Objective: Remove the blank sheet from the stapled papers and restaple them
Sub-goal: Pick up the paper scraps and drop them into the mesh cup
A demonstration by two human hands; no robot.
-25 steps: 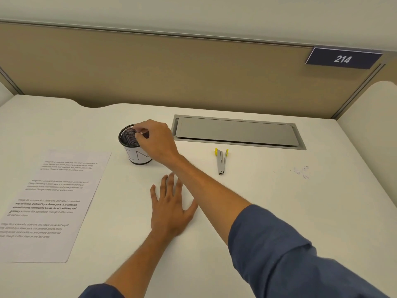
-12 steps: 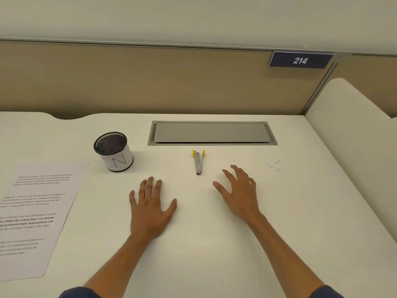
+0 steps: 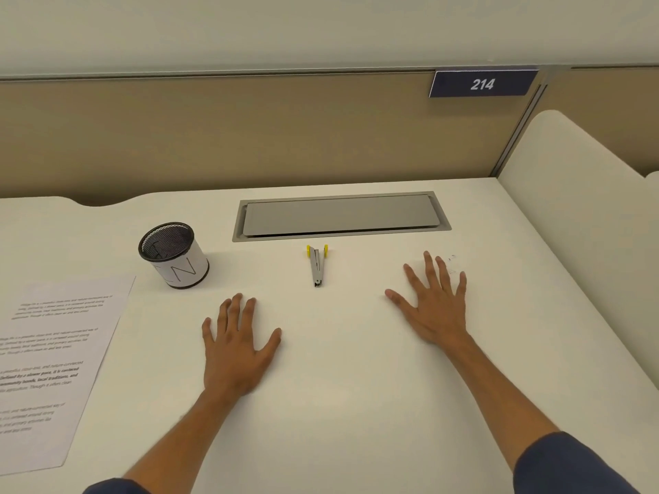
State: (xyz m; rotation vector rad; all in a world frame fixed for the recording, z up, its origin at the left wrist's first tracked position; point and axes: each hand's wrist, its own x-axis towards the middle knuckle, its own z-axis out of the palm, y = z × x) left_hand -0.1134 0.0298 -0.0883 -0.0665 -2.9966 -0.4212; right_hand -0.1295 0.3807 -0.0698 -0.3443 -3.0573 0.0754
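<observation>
2 hands [image 3: 335, 336] spread flat on desk [image 3: 356, 404], plaque [image 3: 483, 83] marked 214, cup [image 3: 174, 256] lettered "LN".

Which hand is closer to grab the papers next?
The left hand, probably. The printed papers lie on the desk to the left, and the left hand rests flat nearest them. The right hand lies flat across the desk, beyond the stapler.
</observation>
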